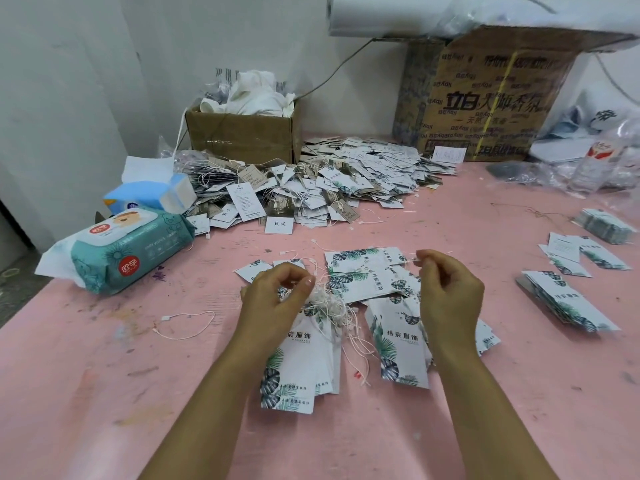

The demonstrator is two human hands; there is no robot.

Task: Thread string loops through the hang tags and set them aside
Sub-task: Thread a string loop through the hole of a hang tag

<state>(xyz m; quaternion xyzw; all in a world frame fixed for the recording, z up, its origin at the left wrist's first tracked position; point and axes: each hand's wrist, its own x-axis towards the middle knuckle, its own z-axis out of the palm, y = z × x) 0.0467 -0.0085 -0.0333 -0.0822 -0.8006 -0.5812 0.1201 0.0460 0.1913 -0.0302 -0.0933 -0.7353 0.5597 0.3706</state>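
Head view over a pink table (104, 393). Towards the middle of its front edge, the left hand (273, 306) curls its fingers round a tangle of white string loops (325, 303), which sits at the top of a stack of white card hang tags printed with green leaves (298, 368). Just beside it, the right hand (450, 292) pinches one thin white string (412, 259) above loose tags (363, 268). A large heap of strung tags (346, 178) lies along the far edge.
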